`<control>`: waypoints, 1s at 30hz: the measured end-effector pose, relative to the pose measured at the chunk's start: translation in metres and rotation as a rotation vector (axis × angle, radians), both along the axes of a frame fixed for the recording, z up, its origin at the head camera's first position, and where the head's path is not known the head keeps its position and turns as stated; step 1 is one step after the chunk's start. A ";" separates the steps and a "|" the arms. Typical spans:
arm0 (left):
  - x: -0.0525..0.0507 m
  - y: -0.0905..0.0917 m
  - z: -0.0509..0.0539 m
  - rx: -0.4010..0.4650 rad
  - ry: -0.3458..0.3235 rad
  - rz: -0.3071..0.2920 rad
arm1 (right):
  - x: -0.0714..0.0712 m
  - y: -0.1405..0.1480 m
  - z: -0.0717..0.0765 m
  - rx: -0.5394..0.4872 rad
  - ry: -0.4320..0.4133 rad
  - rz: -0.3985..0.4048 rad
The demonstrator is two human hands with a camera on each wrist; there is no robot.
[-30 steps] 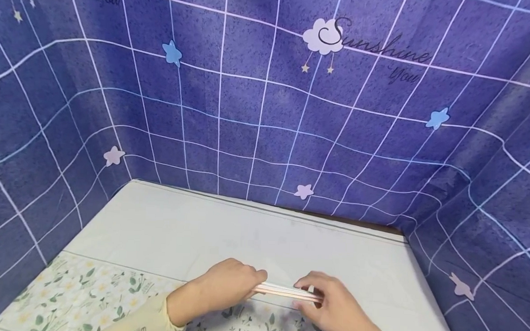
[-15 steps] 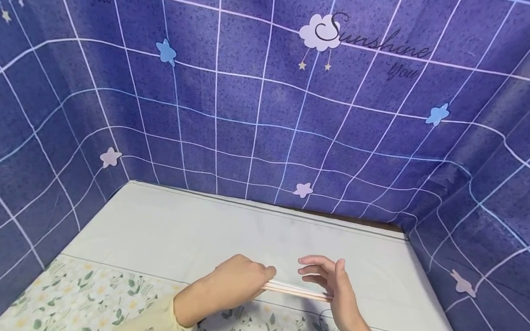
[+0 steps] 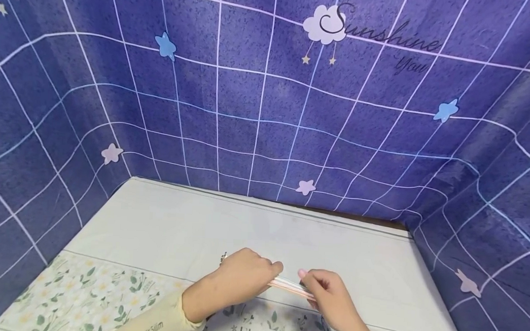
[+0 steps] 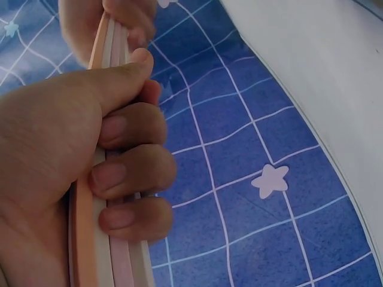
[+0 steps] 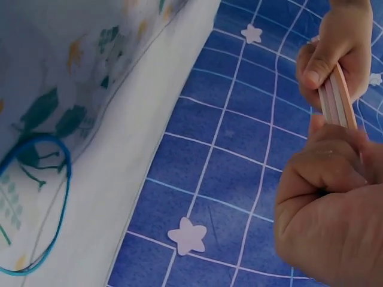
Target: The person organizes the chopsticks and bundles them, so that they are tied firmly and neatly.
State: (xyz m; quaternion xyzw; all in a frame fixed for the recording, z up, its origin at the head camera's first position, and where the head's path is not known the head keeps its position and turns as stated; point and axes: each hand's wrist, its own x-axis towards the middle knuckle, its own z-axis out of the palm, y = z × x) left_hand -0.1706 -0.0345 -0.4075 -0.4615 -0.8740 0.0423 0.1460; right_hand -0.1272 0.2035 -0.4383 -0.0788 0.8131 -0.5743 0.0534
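Both hands hold a narrow bundle of long, slim pastel sticks (image 3: 292,286), orange, cream, pink and white, above the table. My left hand (image 3: 242,274) grips one part of it, fingers curled round and thumb along it, as the left wrist view shows with the sticks (image 4: 103,245) running through the palm. A small dark-patterned end (image 3: 224,257) pokes out behind that hand. At the other end my right hand (image 3: 331,294) has its fingers curled on the bundle. In the right wrist view the right hand (image 5: 329,203) covers that end.
A thin blue loop (image 5: 67,179) shows against the floral cloth, near the right wrist. Below lies a white table cover (image 3: 178,216) with a floral, lettered front strip (image 3: 77,295). Blue gridded curtain fabric (image 3: 249,110) with stars surrounds the back and sides.
The right hand opened with its fingers spread at the bundle's end, then closed on the sticks again. The left hand keeps its grip and has shifted slightly right and up.
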 end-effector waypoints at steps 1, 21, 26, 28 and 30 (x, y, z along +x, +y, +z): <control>0.000 0.000 0.000 -0.001 -0.006 0.001 | 0.000 0.001 0.000 0.035 -0.017 0.006; -0.012 -0.029 0.002 0.199 -0.084 -0.003 | 0.002 0.010 0.013 0.095 0.047 -0.034; -0.010 -0.023 0.002 0.132 -0.004 0.011 | 0.001 0.008 0.013 0.026 0.123 -0.048; -0.010 -0.020 0.000 0.100 0.005 0.020 | 0.000 0.007 0.013 -0.005 0.177 -0.047; -0.009 -0.018 -0.002 0.084 -0.011 0.018 | 0.000 0.006 0.013 -0.043 0.220 -0.031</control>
